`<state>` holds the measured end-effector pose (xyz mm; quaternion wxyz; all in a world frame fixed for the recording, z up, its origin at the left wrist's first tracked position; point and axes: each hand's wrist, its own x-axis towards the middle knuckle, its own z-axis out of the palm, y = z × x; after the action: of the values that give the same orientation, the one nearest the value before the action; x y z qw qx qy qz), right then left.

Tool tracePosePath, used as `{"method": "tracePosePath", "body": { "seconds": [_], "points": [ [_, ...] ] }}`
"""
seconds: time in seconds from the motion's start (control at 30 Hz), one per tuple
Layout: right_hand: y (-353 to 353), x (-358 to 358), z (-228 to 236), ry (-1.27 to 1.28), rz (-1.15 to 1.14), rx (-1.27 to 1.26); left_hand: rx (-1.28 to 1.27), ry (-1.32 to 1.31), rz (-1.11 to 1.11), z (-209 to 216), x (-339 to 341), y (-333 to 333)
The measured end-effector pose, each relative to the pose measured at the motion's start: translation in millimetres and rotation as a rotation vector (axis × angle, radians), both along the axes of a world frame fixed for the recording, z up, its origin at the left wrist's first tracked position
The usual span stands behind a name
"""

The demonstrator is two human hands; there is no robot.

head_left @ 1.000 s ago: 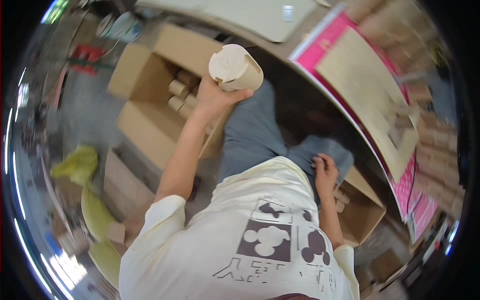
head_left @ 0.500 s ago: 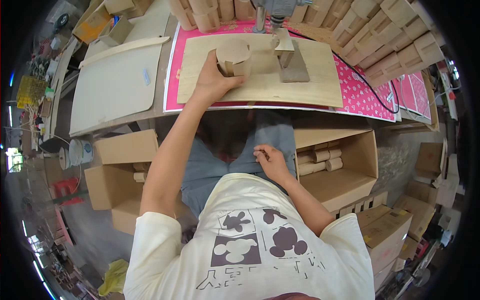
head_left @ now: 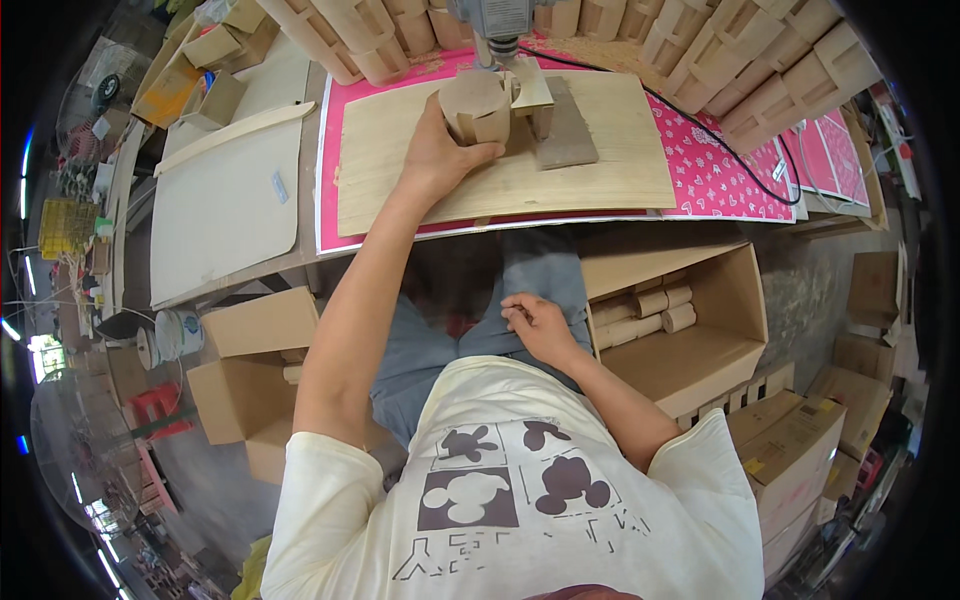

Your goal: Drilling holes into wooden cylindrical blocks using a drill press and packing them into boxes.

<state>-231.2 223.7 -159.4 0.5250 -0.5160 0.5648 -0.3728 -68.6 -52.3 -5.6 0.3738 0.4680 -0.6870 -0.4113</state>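
Note:
My left hand grips a pale round wooden cylinder with notches cut in its side, thumb toward me and fingers round its left. The cylinder stands upright over a plywood board, its right side against or close beside a small wooden block jig. That jig is fixed on a flat grey-brown base plate. Just behind them is the metal chuck of a grey drill-like machine. My right hand rests on my thigh with its fingers curled in; I see nothing in it.
Stacks of slotted wooden cylinders line the table's back. A black cable crosses the pink patterned sheet. Right of my legs, an open cardboard box holds wooden pieces; another open box stands left. A grey-white panel covers the table's left.
My left hand has brought the wooden cylinder toward the block jig, closing the gap between them. The whole view has shifted slightly. My right hand stays on my thigh.

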Motion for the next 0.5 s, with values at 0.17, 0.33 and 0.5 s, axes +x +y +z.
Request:
{"method": "tracePosePath", "body": {
  "seconds": [0.17,0.33,0.5],
  "points": [
    [0,-1,1,-0.027,0.001,0.039,-0.052,-0.039,0.010,-2,-10,-4],
    [0,0,2,-0.044,0.004,0.022,-0.050,-0.048,0.006,-5,-9,-6],
    [-2,0,1,-0.024,0.019,0.024,-0.070,-0.041,0.014,-8,-15,-6]
  ]
}}
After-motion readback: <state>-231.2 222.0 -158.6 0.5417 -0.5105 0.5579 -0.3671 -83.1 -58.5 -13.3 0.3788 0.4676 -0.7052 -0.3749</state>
